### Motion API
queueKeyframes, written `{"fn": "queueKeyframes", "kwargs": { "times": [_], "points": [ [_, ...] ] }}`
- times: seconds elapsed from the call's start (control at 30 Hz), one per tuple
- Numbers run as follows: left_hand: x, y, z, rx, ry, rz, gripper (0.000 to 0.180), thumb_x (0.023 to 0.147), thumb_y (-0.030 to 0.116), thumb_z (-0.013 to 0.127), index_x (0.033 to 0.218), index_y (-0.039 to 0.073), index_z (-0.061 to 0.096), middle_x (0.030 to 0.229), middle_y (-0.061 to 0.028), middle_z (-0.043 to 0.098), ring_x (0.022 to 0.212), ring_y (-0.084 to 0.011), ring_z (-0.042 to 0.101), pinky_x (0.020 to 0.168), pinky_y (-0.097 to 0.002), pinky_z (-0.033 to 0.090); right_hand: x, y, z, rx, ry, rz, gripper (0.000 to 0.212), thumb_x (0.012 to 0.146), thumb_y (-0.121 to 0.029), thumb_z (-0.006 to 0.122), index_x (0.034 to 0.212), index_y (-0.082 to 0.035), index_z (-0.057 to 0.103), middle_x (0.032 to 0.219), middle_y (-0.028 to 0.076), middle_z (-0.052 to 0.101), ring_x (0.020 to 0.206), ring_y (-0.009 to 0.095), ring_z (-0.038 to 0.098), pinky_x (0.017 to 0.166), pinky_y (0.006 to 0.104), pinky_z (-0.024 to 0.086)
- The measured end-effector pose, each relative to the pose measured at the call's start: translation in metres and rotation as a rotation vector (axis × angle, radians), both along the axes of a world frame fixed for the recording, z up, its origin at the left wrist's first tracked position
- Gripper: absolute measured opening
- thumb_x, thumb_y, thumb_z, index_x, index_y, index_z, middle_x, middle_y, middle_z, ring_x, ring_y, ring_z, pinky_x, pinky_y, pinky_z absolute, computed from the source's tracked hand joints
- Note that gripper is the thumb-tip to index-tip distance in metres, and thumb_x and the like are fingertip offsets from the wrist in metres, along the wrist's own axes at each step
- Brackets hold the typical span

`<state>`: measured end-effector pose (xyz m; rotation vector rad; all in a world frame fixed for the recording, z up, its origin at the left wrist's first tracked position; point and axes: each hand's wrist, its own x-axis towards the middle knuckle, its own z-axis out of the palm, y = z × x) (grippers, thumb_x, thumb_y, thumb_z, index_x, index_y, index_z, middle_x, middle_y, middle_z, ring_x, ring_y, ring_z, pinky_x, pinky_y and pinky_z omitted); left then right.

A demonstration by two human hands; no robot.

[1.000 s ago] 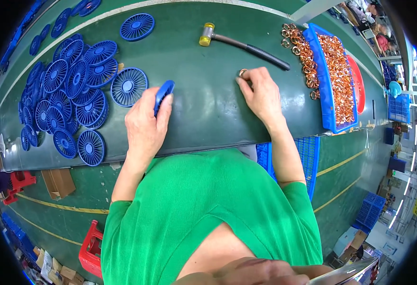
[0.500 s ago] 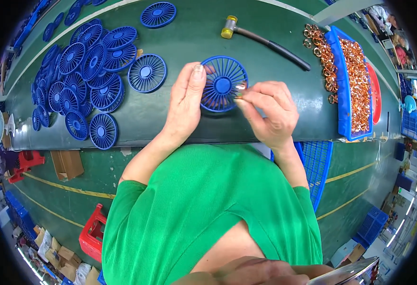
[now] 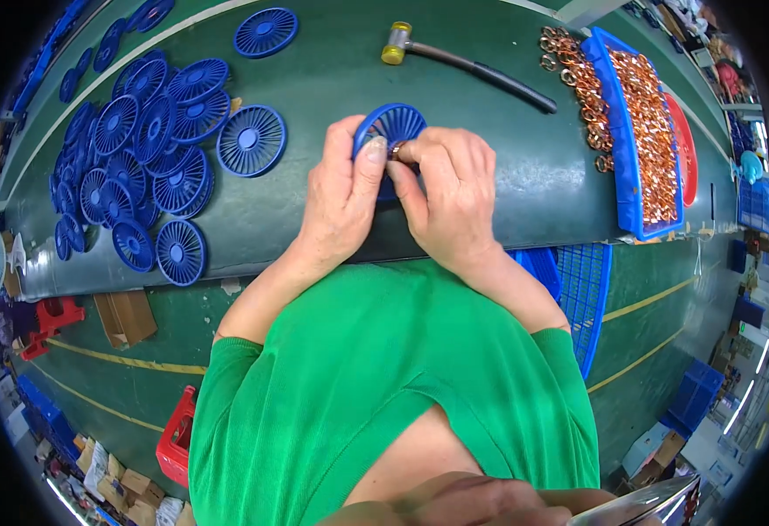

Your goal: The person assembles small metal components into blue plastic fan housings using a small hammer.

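Observation:
My left hand (image 3: pixel 340 200) is closed on the rim of a round blue fan grille (image 3: pixel 406 119), its thumb lying over the near side. The grille is tilted up, and both hands cover part of its spokes. At its middle, the fingertips of my right hand (image 3: pixel 451 195) pinch a small shiny copper-coloured ring (image 3: pixel 396 152) against the hub. The ring is mostly hidden by my fingers. To the left lies a single grille (image 3: pixel 251 140) flat on the green table (image 3: pixel 314 79), beside a heap of similar blue grilles (image 3: pixel 143 180).
Beyond my hands lies a mallet (image 3: pixel 472 67) with a yellow-faced head and black grip. At right, a blue tray (image 3: pixel 619 131) holds many copper-coloured rings, with loose rings (image 3: pixel 588 98) along its left side. A red dish (image 3: pixel 684 149) sits behind it. A blue crate (image 3: pixel 586 298) stands below the table edge.
My right hand has moved left from the grille's right edge to its middle. The grille has tilted up. The whole table view has shifted slightly left.

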<state>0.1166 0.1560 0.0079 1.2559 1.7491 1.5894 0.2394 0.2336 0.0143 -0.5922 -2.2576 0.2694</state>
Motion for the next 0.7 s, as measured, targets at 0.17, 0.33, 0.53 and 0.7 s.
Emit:
{"fn": "queueKeyframes", "kwargs": {
  "times": [0.17,0.33,0.53,0.7],
  "points": [
    [-0.005,-0.009,0.01,-0.044,-0.433,-0.294,0.041,0.097,0.022,0.055,0.128,0.0,0.041,0.111,-0.0081,0.056,0.099,-0.0134,0.055,0.088,-0.0289,0.045,0.016,0.0,0.013,0.106,-0.019,0.021,0.028,0.072,-0.025,0.076,0.099,-0.015,0.073,0.117,-0.004,0.066,0.127,0.027,0.048,0.111,0.0547,0.018],
    [-0.008,-0.017,0.02,-0.13,-0.63,-0.597,0.057,0.086,0.018,0.069,0.131,0.001,0.039,0.118,-0.0091,0.053,0.11,-0.0156,0.053,0.094,-0.0317,0.044,0.043,0.011,0.023,0.014,-0.075,0.339,0.028,0.076,-0.026,0.075,0.102,-0.017,0.074,0.118,-0.001,0.066,0.131,0.03,0.045,0.111,0.0552,0.025],
    [0.01,0.003,-0.003,0.148,0.361,-0.417,0.045,0.083,0.009,0.068,0.124,0.005,0.05,0.098,-0.0126,0.066,0.072,-0.0285,0.063,0.068,-0.0341,0.052,0.078,0.045,0.007,-0.632,0.221,0.341,0.027,0.084,-0.006,0.062,0.111,-0.004,0.067,0.12,0.015,0.064,0.114,0.029,0.06,0.097,0.0378,0.047],
    [0.014,0.013,-0.016,0.04,0.863,-0.312,0.038,0.079,0.011,0.06,0.115,0.019,0.062,0.111,-0.0037,0.065,0.1,-0.0241,0.057,0.084,-0.0398,0.042,0.153,0.131,-0.032,-0.07,-0.239,-0.992,0.033,0.083,-0.028,0.068,0.108,-0.006,0.062,0.103,0.019,0.06,0.093,0.036,0.061,0.081,0.0452,0.051]
  ]
}}
